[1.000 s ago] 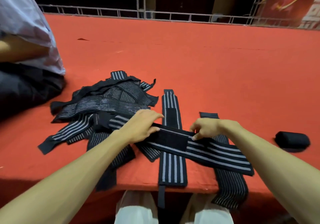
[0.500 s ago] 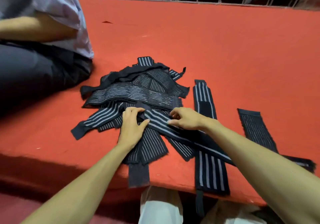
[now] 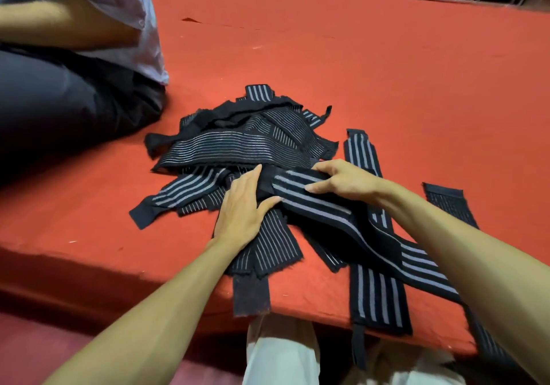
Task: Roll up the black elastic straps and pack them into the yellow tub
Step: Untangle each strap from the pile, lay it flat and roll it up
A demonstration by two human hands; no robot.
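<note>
Head view. Presses the left hand [image 3: 241, 206] flat, fingers straight and close together, onto the left end of a black striped strap [image 3: 315, 203]. Grips that same strap just to the right with the right hand [image 3: 346, 180], fingers curled over its far edge, thumb on the striped face. Runs slantwise toward the near right, over other flat straps, beside the loose pile of straps [image 3: 247, 143] on the red platform [image 3: 387, 72]. Far left: a seated person [image 3: 59, 101].

One head-worn wide-angle view looks forward and down, close over the left hand [image 3: 241, 209] and right hand [image 3: 345, 182] at centre frame; the frame edges appear lens-bent.
</note>
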